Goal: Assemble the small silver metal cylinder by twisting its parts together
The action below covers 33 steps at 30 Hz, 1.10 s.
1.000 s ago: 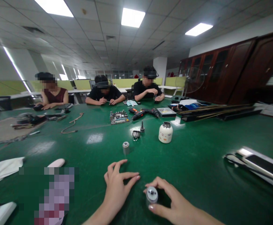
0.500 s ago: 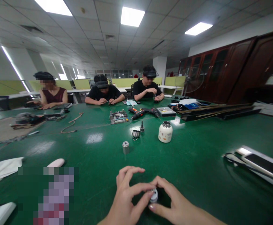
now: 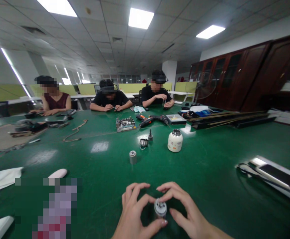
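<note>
- Head view: we see the silver metal cylinder (image 3: 160, 208) low in the frame, between our two hands, its long axis roughly upright and its round top facing us.
- Our left hand (image 3: 137, 212) pinches it, forefinger at the far left rim, thumb across the near side; whether its base meets the green table (image 3: 95, 196) we cannot tell.
- Our right hand (image 3: 188, 209) curves in from the right, not gripping: thumb apart from the side, forefinger tip at the top, contact unclear.
</note>
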Motion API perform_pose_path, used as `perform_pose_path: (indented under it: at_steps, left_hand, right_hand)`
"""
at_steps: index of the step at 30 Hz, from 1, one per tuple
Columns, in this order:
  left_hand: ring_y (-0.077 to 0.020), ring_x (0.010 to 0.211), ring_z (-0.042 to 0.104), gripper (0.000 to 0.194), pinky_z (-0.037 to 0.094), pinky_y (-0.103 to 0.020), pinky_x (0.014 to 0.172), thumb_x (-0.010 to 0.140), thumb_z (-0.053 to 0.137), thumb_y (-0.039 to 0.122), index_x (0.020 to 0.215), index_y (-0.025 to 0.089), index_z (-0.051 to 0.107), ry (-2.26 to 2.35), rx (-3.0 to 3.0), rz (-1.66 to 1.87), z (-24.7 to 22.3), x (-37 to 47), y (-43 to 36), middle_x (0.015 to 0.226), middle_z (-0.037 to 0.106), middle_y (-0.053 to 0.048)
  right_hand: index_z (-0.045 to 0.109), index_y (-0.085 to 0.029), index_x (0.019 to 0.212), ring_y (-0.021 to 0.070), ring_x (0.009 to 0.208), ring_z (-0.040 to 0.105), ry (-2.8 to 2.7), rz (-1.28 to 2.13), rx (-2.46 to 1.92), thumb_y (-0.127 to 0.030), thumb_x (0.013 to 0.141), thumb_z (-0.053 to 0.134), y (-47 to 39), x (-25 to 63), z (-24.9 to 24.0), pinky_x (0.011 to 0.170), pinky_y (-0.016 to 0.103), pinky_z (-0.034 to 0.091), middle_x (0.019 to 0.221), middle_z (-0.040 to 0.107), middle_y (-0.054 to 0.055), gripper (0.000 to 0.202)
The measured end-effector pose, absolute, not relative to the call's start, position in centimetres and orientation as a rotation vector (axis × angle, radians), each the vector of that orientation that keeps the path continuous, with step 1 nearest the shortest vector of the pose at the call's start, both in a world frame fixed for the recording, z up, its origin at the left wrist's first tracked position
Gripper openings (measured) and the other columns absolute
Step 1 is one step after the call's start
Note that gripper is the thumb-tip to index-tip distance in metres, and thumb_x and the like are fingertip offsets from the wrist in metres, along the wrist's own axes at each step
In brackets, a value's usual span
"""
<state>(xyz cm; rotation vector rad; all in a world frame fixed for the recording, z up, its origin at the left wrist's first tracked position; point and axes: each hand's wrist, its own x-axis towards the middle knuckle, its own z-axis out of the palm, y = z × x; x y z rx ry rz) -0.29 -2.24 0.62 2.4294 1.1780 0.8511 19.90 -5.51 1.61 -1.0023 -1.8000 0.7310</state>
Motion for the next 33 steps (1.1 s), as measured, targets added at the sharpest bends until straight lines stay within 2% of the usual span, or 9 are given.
perform_pose_path:
  at_steps: [2,4,7,11,15,19,22,26,33]
  left_hand:
    - [-0.0357,0.115,0.046,0.03,0.042,-0.053,0.091,0.067,0.08,0.046,0.091,0.03,0.072,1.175,2.43,0.836,0.7,-0.3,-2.3,0.122,0.059,-0.008]
    - [-0.0361,0.115,0.045,0.03,0.041,-0.054,0.091,0.067,0.08,0.047,0.091,0.03,0.072,1.175,2.426,0.822,0.8,-0.3,-2.3,0.121,0.059,-0.009]
    - [-0.0363,0.115,0.045,0.027,0.04,-0.055,0.092,0.068,0.08,0.044,0.089,0.028,0.072,1.185,2.416,0.816,0.7,-0.3,-2.3,0.121,0.06,-0.008]
    - [-0.0363,0.115,0.044,0.027,0.039,-0.055,0.093,0.068,0.08,0.043,0.087,0.027,0.071,1.19,2.41,0.824,0.7,-0.2,-2.3,0.12,0.06,-0.009]
    - [-0.0361,0.114,0.045,0.028,0.04,-0.055,0.092,0.069,0.079,0.046,0.088,0.028,0.071,1.182,2.405,0.808,0.7,-0.2,-2.3,0.119,0.06,-0.008]
    - [-0.0368,0.115,0.044,0.028,0.038,-0.056,0.092,0.069,0.079,0.046,0.088,0.028,0.071,1.184,2.396,0.801,0.8,-0.2,-2.3,0.121,0.059,-0.009]
    - [-0.0371,0.115,0.044,0.028,0.038,-0.056,0.092,0.069,0.079,0.047,0.088,0.028,0.07,1.184,2.396,0.798,0.8,-0.2,-2.3,0.121,0.059,-0.009]
    - [-0.0369,0.114,0.045,0.03,0.039,-0.055,0.091,0.069,0.079,0.048,0.088,0.028,0.071,1.183,2.401,0.785,0.8,-0.2,-2.2,0.121,0.06,-0.009]
    - [-0.0369,0.114,0.046,0.035,0.041,-0.055,0.09,0.068,0.078,0.054,0.089,0.028,0.071,1.16,2.437,0.796,0.2,-0.3,-1.8,0.12,0.06,-0.009]
  right_hand:
    - [0.064,-0.023,0.091,0.0272,0.109,0.059,-1.75,0.688,-1.027,-0.017,0.085,0.052,-5.5,20.0,1.7,0.095,0.047,0.045,0.109,0.065,0.009,0.014]
    - [0.062,-0.023,0.094,0.0256,0.106,0.06,-1.719,0.672,-1.044,-0.018,0.086,0.054,-5.4,19.9,2.0,0.094,0.044,0.047,0.108,0.066,0.009,0.012]
    - [0.062,-0.022,0.099,0.0243,0.103,0.062,-1.74,0.656,-1.065,-0.015,0.081,0.061,-5.4,19.3,2.6,0.092,0.041,0.048,0.1,0.069,0.007,0.019]
    - [0.066,-0.021,0.086,0.0228,0.094,0.064,-1.739,0.612,-1.115,-0.014,0.079,0.065,-5.5,18.4,3.2,0.084,0.038,0.051,0.086,0.07,0.004,0.011]
    - [0.066,-0.021,0.084,0.0211,0.09,0.067,-1.698,0.617,-1.142,-0.02,0.082,0.067,-5.0,18.8,3.7,0.081,0.035,0.053,0.087,0.071,0.004,0.003]
    - [0.064,-0.02,0.093,0.0218,0.091,0.069,-1.605,0.564,-1.228,-0.028,0.085,0.067,-3.1,20.8,3.6,0.089,0.038,0.049,0.091,0.074,0.005,0.011]
    - [0.07,-0.02,0.088,0.024,0.099,0.067,-1.674,0.516,-1.342,-0.028,0.086,0.065,-1.3,22.5,2.2,0.095,0.043,0.045,0.099,0.074,0.006,0.009]
    - [0.07,-0.021,0.087,0.0243,0.095,0.069,-1.72,0.558,-1.399,-0.027,0.083,0.069,-0.1,23.5,0.7,0.095,0.044,0.044,0.093,0.075,0.004,0.007]
    - [0.064,-0.02,0.09,0.0243,0.101,0.067,-1.622,0.787,-1.21,-0.03,0.082,0.07,-3.1,20.8,3.8,0.093,0.04,0.046,0.089,0.073,0.005,0.014]
